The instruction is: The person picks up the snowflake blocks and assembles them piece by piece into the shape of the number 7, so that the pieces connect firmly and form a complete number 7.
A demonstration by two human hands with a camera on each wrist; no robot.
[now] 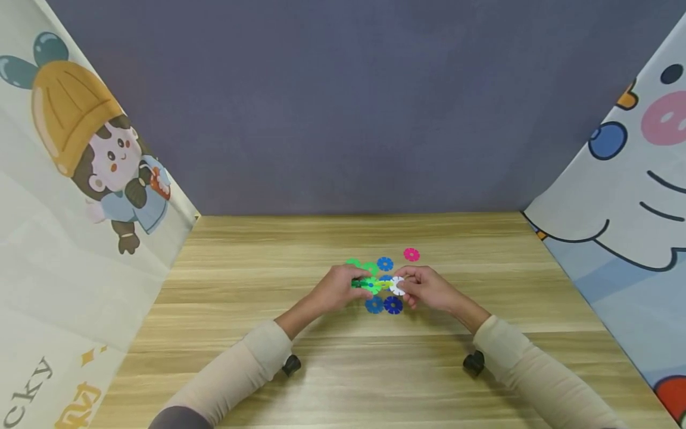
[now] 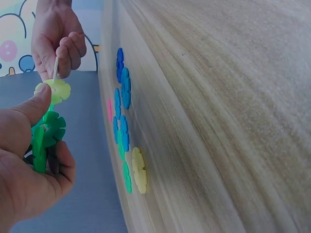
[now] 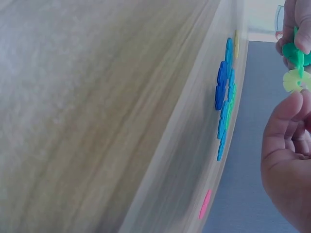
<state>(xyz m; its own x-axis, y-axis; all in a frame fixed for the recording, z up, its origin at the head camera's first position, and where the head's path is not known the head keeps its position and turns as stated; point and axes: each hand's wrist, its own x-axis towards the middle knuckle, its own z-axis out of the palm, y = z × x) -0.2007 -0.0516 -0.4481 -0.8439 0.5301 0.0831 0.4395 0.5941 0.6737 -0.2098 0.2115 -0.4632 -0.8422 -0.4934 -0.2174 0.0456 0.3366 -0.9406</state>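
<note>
My left hand (image 1: 336,290) grips a joined cluster of notched plastic snowflake discs above the table. In the left wrist view, the cluster has a dark green disc (image 2: 54,129), a bright green disc (image 2: 40,150) and a pale yellow disc (image 2: 60,91) at its far end, where the left thumb presses. Facing it, my right hand (image 1: 429,289) pinches a white snowflake disc (image 1: 396,286). Seen edge-on in the left wrist view, the white disc (image 2: 56,67) meets the yellow one; how deeply their notches engage I cannot tell. Fingers hide part of the cluster.
Several loose discs lie flat on the wooden table (image 1: 343,369): blue (image 1: 385,264), dark blue (image 1: 393,305), green (image 1: 352,263), pink (image 1: 411,255) and pale yellow (image 2: 139,170). A dark grey panel (image 1: 343,107) stands behind, with printed panels at both sides.
</note>
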